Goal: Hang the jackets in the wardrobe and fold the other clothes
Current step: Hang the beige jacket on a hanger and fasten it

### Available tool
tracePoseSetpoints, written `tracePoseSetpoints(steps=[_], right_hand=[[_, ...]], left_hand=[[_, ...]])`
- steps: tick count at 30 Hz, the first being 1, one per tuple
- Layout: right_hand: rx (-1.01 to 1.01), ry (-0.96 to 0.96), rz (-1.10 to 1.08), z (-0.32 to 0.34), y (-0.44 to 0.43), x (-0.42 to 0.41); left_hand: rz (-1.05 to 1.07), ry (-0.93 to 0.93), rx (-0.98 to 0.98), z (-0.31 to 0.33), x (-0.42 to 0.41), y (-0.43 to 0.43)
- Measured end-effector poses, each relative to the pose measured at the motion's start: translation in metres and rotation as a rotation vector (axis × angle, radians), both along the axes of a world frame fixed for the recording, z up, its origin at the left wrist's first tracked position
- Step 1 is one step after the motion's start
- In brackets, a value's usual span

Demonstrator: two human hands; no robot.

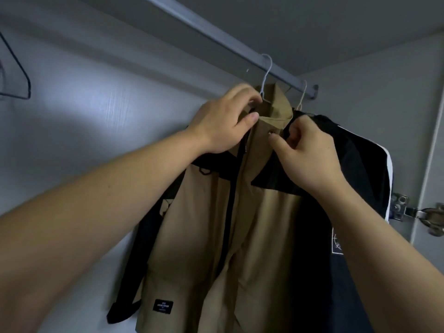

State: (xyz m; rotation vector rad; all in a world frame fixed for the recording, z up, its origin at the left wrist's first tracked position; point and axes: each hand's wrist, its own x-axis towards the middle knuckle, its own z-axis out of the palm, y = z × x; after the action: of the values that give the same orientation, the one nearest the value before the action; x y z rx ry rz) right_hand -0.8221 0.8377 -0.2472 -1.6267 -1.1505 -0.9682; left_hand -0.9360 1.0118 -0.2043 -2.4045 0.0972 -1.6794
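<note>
A tan jacket with black shoulders and sleeves [199,212] hangs on a white wire hanger [265,78] hooked over the metal wardrobe rail [216,32]. My left hand [225,121] pinches the left side of its collar just below the hook. On the right side of the collar, by a snap button, my right hand [305,152] grips the fabric. To the right, a black jacket with a white stripe [360,150] hangs on a second pale hanger [301,97], touching the tan one.
An empty dark wire hanger [16,68] hangs at the far left. The wardrobe's grey back wall [96,104] is behind the jackets. A metal door hinge [413,212] sits on the right side panel.
</note>
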Motion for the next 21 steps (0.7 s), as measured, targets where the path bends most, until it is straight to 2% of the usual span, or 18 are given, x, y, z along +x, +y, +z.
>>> tracePoseSetpoints(steps=[3, 8, 16, 18, 21], right_hand=[[0.010, -0.036, 0.141, 0.012, 0.002, 0.002], [-0.089, -0.270, 0.056, 0.023, 0.009, 0.011], [-0.258, -0.292, 0.025, 0.029, 0.030, 0.024], [-0.260, -0.275, -0.003, 0.032, 0.031, 0.025], [-0.229, -0.277, -0.046, 0.033, 0.032, 0.024]], left_hand=[[0.125, 0.222, 0.032, 0.016, -0.003, 0.003], [0.114, 0.330, -0.033, 0.025, -0.002, 0.005], [-0.317, 0.407, -0.577, 0.036, -0.008, 0.003], [-0.335, 0.442, -0.573, 0.038, -0.013, 0.003], [-0.231, 0.512, -0.472, 0.039, -0.022, 0.007]])
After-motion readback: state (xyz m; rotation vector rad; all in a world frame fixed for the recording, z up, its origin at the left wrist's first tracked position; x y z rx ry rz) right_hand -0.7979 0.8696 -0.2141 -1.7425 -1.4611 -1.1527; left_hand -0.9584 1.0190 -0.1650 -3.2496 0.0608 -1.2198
